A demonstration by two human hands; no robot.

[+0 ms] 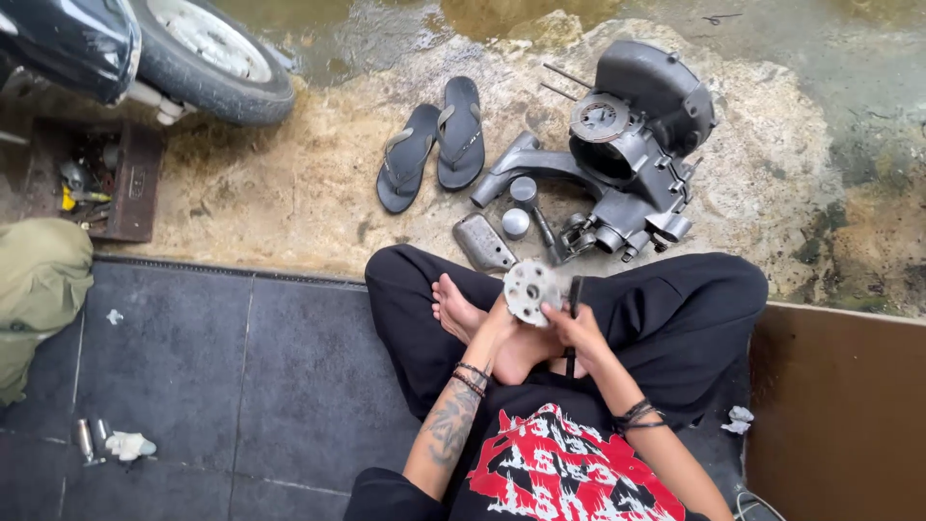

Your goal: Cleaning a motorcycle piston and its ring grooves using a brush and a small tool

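I sit cross-legged on dark floor tiles, holding a round grey metal disc part (530, 288) with several holes over my lap. My left hand (500, 322) supports it from the lower left, fingers mostly hidden behind it. My right hand (569, 328) grips its lower right edge, and a black strap or tool (575, 294) hangs just beside that hand. A grey scooter engine (632, 145) lies on the rough ground ahead of my knees, with a small metal cover (482, 243) and cylindrical pieces (521, 207) next to it.
A pair of dark flip-flops (434, 145) lies left of the engine. A scooter wheel (207, 53) stands top left, near a rusty toolbox (106, 178). An olive bag (39, 289) sits at left, small sockets and a rag (116, 444) lower left, a brown panel (839, 405) at right.
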